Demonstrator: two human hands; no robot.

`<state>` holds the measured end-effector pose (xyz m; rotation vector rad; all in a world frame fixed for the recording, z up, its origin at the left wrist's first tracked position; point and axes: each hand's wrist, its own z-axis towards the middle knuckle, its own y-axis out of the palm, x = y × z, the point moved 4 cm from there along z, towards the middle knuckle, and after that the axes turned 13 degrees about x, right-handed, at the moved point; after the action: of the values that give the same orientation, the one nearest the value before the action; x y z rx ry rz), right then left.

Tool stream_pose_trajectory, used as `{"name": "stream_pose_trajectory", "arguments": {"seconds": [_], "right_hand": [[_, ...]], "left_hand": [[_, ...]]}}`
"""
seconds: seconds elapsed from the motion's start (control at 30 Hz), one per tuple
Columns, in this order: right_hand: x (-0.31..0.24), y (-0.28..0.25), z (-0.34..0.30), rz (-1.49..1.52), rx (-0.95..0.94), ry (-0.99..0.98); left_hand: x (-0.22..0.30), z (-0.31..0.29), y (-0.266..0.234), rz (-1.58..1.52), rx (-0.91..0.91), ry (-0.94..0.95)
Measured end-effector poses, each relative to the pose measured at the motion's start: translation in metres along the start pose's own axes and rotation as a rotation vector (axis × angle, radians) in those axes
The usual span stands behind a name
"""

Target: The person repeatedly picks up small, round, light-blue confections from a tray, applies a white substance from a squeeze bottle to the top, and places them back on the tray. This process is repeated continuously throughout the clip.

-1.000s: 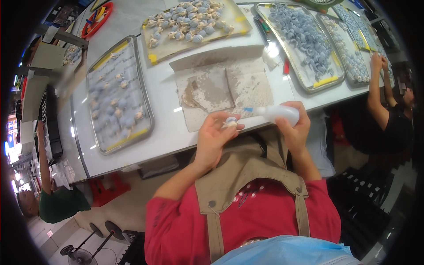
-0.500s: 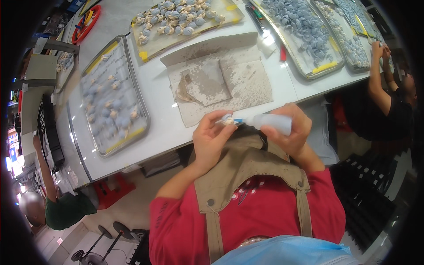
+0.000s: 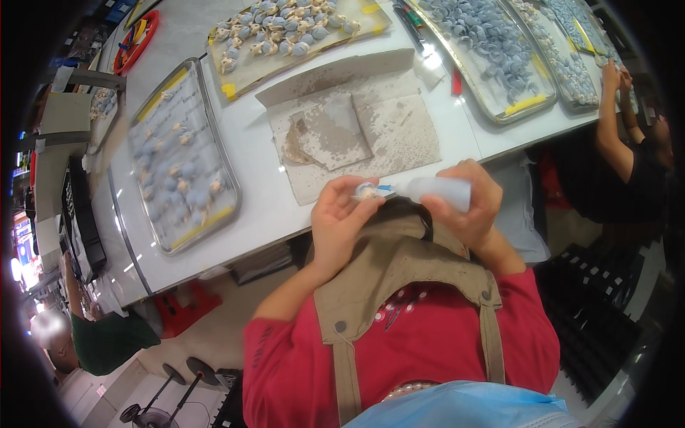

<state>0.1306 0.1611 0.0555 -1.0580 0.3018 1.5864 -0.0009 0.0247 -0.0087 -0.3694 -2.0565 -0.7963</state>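
My left hand [image 3: 341, 221] pinches a small pale shell-like piece [image 3: 367, 190] between thumb and fingers, just over the table's near edge. My right hand [image 3: 467, 203] grips a white squeeze bottle [image 3: 437, 190] lying sideways, its blue nozzle tip touching the small piece. Both hands are held close to my chest, above a tan apron and red sleeves. Behind the hands, stained grey paper sheets [image 3: 357, 128] lie on the white table [image 3: 264, 207].
A metal tray [image 3: 182, 160] of several small blue-white pieces sits at the left. More trays of the same pieces lie at the back [image 3: 285, 32] and right [image 3: 492, 50]. A person in black [image 3: 628, 164] works at the right; another person [image 3: 93, 335] is at lower left.
The view has shifted slightly, so the table appears a little higher. Both hands stay together with the bottle tip at the small piece.
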Motion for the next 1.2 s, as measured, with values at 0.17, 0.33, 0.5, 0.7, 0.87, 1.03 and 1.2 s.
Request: {"name": "stream_pose_trajectory", "arguments": {"seconds": [0.17,0.33,0.5,0.7,0.87,1.03,1.2], "right_hand": [[0.001,-0.001,0.000,-0.003,-0.007,0.015],[0.001,-0.001,0.002,-0.016,-0.009,-0.001],[-0.001,0.004,0.003,-0.022,-0.017,-0.004],[0.011,0.006,0.001,0.080,0.022,0.154],[0.048,0.025,0.008,0.107,0.142,0.456],[0.075,0.047,0.021,-0.207,0.094,0.276],[0.091,0.019,0.043,-0.327,0.226,-0.072]], "left_hand": [[-0.003,0.001,-0.001,-0.027,0.016,-0.031],[-0.005,0.002,0.000,-0.021,0.008,-0.041],[-0.005,0.002,-0.002,-0.028,0.008,-0.035],[-0.007,0.005,-0.007,-0.122,0.038,-0.097],[-0.007,0.007,-0.008,-0.172,0.033,-0.165],[0.004,0.004,-0.002,-0.263,-0.258,-0.233],[0.004,0.010,-0.004,-0.249,-0.236,-0.229]]}}
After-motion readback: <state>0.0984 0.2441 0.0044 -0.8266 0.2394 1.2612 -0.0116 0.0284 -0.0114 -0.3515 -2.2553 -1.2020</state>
